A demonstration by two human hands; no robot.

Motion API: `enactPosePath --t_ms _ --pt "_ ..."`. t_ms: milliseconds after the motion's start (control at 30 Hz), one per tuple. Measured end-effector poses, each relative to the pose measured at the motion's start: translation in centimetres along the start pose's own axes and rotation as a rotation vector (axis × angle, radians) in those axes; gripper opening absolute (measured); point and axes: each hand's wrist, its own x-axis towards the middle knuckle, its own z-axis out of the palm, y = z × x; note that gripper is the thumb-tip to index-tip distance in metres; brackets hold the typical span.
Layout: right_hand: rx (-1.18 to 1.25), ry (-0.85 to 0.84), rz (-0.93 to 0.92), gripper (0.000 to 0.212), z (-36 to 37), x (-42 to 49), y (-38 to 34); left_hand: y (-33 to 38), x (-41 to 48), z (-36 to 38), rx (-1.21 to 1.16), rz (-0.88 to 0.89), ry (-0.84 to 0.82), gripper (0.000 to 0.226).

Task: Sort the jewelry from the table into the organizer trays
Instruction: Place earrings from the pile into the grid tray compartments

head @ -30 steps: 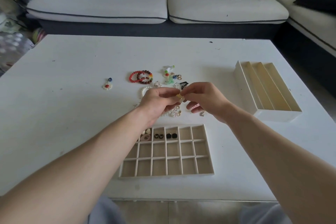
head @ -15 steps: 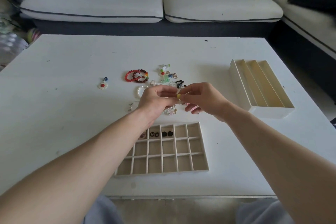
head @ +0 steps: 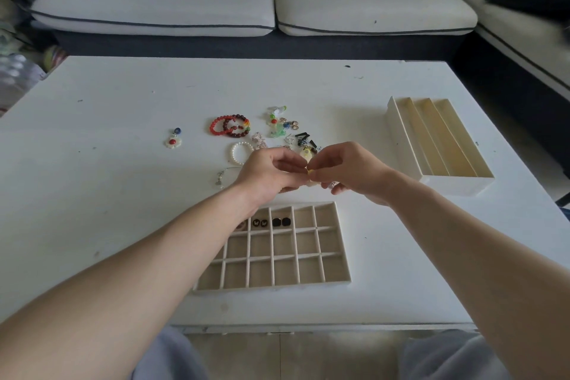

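Fingers of your left hand (head: 271,173) and right hand (head: 350,171) are curled in and pinch one small yellow piece (head: 309,170) between them in the air, just beyond the far edge of the grid tray (head: 271,287) and above the near side of the loose jewelry pile (head: 277,133) on the bench (head: 123,194). If either pinch loosens while you work at it, the piece would likely fall among the loose items or into a wrong compartment. The long-slot tray (head: 453,187) stands well apart on the right.
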Motion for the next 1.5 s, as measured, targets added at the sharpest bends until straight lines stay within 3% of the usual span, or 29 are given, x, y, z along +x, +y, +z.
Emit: enactPosePath --t_ms 367,567,667,833,1067,1500 --pt "-0.105 -0.049 0.014 0.006 0.2 -0.7 0.4 -0.5 -1.4 -0.1 0.117 0.003 -0.013 0.020" --pt "-0.316 -0.146 -0.006 0.008 1.2 -0.9 0.3 -1.9 -1.1 -1.4 0.468 0.111 0.115 0.017" --pt "-0.468 -0.138 -0.041 0.009 2.4 -1.1 0.2 -2.4 -1.3 -2.0 0.716 0.151 0.065 0.020" --pt "-0.642 -0.060 -0.032 0.009 3.8 -1.5 -0.2 -2.7 -1.7 -2.2 0.864 0.159 -0.001 0.013" --pt "-0.819 -0.001 0.002 0.017 5.0 -1.7 -0.6 -2.7 -1.7 -2.4 0.922 0.156 -0.033 0.014" --pt "-1.058 0.031 -0.091 0.010 5.9 -2.3 -0.4 -2.7 -1.7 -2.3 0.962 0.176 -0.033 0.017"
